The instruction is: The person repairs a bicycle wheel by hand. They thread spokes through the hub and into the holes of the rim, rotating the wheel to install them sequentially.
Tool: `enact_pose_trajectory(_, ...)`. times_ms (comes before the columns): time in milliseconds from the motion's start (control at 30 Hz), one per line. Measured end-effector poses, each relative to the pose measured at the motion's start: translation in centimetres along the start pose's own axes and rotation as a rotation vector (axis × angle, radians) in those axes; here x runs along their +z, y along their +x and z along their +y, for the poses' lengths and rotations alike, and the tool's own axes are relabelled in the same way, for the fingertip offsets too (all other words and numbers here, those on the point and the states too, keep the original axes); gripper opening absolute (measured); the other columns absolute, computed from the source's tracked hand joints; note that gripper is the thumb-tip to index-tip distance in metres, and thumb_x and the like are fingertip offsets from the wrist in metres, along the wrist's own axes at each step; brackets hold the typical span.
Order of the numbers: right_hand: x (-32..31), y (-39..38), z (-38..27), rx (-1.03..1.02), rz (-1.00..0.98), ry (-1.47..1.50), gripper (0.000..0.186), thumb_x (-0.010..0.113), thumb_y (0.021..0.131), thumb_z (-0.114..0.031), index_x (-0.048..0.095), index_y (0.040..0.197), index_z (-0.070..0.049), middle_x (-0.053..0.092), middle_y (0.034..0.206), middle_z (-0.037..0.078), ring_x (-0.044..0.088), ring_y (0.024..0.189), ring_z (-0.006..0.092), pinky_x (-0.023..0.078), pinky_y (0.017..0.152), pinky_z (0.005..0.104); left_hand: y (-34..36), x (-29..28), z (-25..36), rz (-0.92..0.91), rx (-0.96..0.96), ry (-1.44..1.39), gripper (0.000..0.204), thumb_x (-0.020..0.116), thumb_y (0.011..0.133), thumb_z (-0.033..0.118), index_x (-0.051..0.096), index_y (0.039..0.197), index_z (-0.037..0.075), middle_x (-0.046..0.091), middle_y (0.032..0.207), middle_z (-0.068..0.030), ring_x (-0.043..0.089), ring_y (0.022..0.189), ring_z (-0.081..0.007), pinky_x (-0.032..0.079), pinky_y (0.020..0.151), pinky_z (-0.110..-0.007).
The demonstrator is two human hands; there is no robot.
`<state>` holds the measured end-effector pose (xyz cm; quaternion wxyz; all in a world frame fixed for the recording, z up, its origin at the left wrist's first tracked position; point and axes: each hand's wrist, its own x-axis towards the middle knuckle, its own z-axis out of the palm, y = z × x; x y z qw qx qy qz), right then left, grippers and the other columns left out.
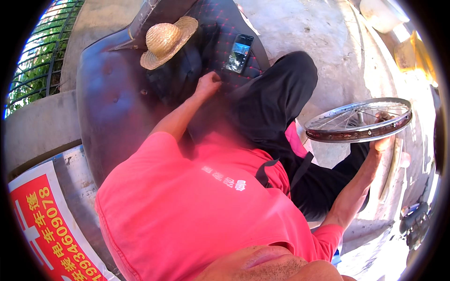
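A spoked bicycle wheel [335,136] with no tyre is held up at the right, tilted so that its hub and spokes show. My right hand [383,138] grips the near right part of its rim, fingers reaching inside among the spokes. On the dark padded seat [105,107], my left hand [208,83] rests with its fingers curled downward; whatever they hold, if anything, is hidden. Just beyond that hand lies a smartphone [239,53] with its screen lit. A straw hat [164,42] sits on black cloth farther left.
My bent legs in black trousers [276,89] lie between both hands. A red and white banner [51,225] covers the lower left. Beyond the seat is a metal fence [47,56]. A white bucket [382,14] and a yellow container [415,56] stand at the far right.
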<state>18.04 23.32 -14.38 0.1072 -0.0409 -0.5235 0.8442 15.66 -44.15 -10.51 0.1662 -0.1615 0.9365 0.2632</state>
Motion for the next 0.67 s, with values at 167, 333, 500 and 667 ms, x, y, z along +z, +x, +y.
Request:
enact_pose_trajectory(167, -3.5, 0.4, 1.7, 0.055, -0.077, 0.039, 0.059, 0.071, 0.091, -0.056, 0.056, 0.132, -0.015, 0.068, 0.119, 0.008, 0.063, 0.108, 0.0198, 0.054, 0.085, 0.0291, 0.0, -0.4, -0.1, -0.032, -0.083, -0.198, 0.011, 0.072, 0.090, 0.008, 0.067, 0.098, 0.003, 0.072, 0.086, -0.0081, 0.072, 0.072, -0.0189, 0.058, 0.068, -0.033)
enact_pose_trajectory(333, -3.1, 0.1, 2.2, 0.061, -0.013, -0.009, 0.070, 0.071, 0.086, -0.065, 0.058, 0.129, -0.012, 0.067, 0.119, 0.008, 0.062, 0.106, 0.0202, 0.050, 0.092, 0.0359, 0.5, -1.2, -1.3, -0.121, -0.325, -0.731, 0.014, 0.070, 0.090, 0.006, 0.065, 0.103, 0.007, 0.068, 0.092, -0.0064, 0.071, 0.080, -0.0223, 0.059, 0.073, -0.038)
enact_pose_trajectory(500, -6.1, -0.9, 4.1, -0.004, 0.062, -0.030, 0.080, 0.057, 0.091, -0.069, 0.057, 0.135, -0.002, 0.066, 0.122, 0.011, 0.063, 0.111, 0.0243, 0.052, 0.090, 0.0371, 1.2, -1.8, 1.2, -0.297, -0.252, -1.236, 0.018, 0.068, 0.088, 0.005, 0.063, 0.105, 0.008, 0.063, 0.094, -0.0071, 0.066, 0.091, -0.0245, 0.056, 0.084, -0.041)
enact_pose_trajectory(667, 2.1, -0.6, -0.1, 0.165, 0.233, -0.106, 0.043, 0.058, 0.097, -0.030, 0.065, 0.122, 0.005, 0.072, 0.097, 0.013, 0.070, 0.086, 0.0218, 0.056, 0.077, 0.0336, 3.0, -1.1, 6.0, -0.945, 0.093, -1.713, 0.028, 0.070, 0.086, 0.013, 0.064, 0.113, 0.010, 0.064, 0.101, -0.0117, 0.064, 0.101, -0.0272, 0.055, 0.093, -0.048)
